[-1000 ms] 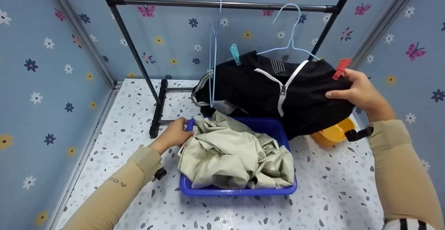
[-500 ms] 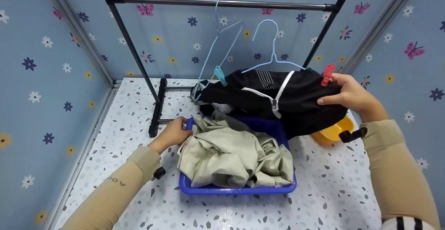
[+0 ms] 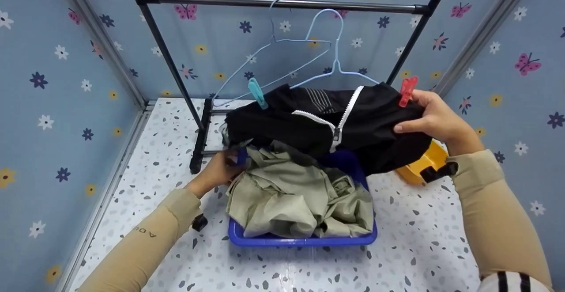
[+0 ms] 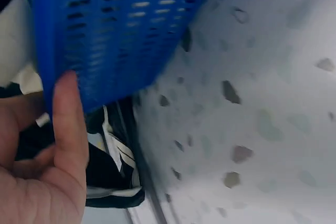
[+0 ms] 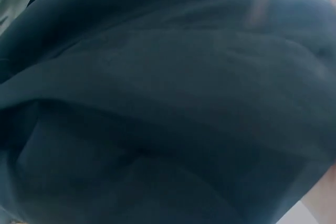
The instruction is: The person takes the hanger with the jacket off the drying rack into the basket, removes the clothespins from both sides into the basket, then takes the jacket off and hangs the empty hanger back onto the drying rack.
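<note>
A black jacket [image 3: 375,124] with a white zipper hangs on a light blue hanger [image 3: 337,64]. A teal clothespin [image 3: 257,93] and a red clothespin [image 3: 408,91] are clipped at its shoulders. My right hand [image 3: 437,119] pinches the jacket's shoulder right by the red clothespin. Black fabric fills most of the right wrist view. With fingers on both sides of the rim, my left hand [image 4: 50,145] grips the corner of a blue basket [image 3: 304,242]. Crumpled beige cloth [image 3: 282,190] lies in the basket. The jacket's left end hangs close over the left hand, partly covering the basket's corner.
Behind the jacket stands a clothes rack with a dark horizontal bar [image 3: 212,1]. A second blue hanger [image 3: 249,62] hangs from the bar, without a garment. A yellow bowl [image 3: 415,170] sits at the right, partly behind the jacket. Flower-patterned walls enclose the speckled surface.
The jacket and its hanger have moved left with my right hand; the hanger's hook dipped, then rose toward the bar. The other hanger swung from edge-on to facing forward. My left hand stayed.
</note>
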Demonstrator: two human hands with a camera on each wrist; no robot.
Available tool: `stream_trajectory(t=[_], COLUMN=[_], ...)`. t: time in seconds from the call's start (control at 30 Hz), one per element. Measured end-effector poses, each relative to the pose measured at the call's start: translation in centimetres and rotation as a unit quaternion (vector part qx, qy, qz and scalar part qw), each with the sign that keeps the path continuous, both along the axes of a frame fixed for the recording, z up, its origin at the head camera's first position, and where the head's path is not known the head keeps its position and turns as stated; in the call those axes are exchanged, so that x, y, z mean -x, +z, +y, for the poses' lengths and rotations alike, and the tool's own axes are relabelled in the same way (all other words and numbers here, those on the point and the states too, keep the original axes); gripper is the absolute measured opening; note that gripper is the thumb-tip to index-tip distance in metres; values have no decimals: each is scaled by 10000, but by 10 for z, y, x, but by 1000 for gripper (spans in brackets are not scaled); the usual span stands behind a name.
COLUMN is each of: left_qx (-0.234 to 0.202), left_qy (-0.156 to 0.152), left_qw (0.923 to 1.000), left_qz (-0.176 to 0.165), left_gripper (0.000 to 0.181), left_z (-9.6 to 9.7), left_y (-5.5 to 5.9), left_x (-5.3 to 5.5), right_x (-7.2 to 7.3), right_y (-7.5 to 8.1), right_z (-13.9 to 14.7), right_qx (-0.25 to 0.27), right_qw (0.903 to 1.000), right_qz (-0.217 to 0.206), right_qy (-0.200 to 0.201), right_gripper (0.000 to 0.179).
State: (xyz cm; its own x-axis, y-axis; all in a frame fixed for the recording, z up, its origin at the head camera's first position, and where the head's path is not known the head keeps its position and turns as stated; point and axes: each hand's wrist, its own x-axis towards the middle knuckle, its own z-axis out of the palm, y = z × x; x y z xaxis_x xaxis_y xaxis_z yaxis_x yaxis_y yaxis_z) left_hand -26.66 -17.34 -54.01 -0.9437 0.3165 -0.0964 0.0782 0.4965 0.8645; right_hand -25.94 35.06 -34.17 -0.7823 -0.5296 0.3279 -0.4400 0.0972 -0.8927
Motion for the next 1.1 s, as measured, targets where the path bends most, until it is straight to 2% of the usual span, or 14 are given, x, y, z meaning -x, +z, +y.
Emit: stream_trajectory(t=[0.1, 0.2, 0.33, 0.43, 0.53, 0.63, 0.7, 0.8, 0.9, 1.0, 1.1], left_qx=[-511, -633, -481, -410, -447, -570, -708, -1038, -1259, -1208, -1026], left_qy=[-209, -269, 14, 470, 938, 1160, 1158, 902, 369, -264, -801], left_qw=[9978, 9960, 9974, 9976, 9945, 9892, 9854, 9829, 9855, 9885, 9891], left_qz=[-377, -575, -534, -294, 135, 690, 1029, 1222, 1077, 874, 690], left_gripper=[54, 48, 32, 27, 28, 26, 25, 26, 34, 40, 38], left_z=[-10, -25, -45, -52, -51, -45, -41, -37, -36, -35, -35], left_y=[-4, -5, 1, 12, 27, 42, 51, 61, 67, 70, 69], left_x=[-1, 0, 5, 7, 6, 2, -2, -7, -12, -15, -17], right_x=[-1, -2, -5, -6, -7, -8, -9, -10, -12, -13, -13], right_y=[-7, -17, -32, -43, -55, -68, -77, -88, -98, -106, -113], right_z=[-4, -7, -14, -19, -22, -25, -27, -30, -32, -35, -39], right_qx=[-72, -228, -532, -748, -916, -1053, -1162, -1233, -1233, -1292, -1376], right_qw=[9999, 9996, 9986, 9972, 9958, 9944, 9932, 9921, 9913, 9905, 9898], right_qz=[49, 111, 33, 12, -32, -106, -104, -197, -444, -468, -366], right_qy=[142, 151, 38, -47, -65, 17, 45, 86, 80, -8, -52], right_gripper=[42, 43, 42, 39, 38, 40, 41, 42, 42, 39, 39])
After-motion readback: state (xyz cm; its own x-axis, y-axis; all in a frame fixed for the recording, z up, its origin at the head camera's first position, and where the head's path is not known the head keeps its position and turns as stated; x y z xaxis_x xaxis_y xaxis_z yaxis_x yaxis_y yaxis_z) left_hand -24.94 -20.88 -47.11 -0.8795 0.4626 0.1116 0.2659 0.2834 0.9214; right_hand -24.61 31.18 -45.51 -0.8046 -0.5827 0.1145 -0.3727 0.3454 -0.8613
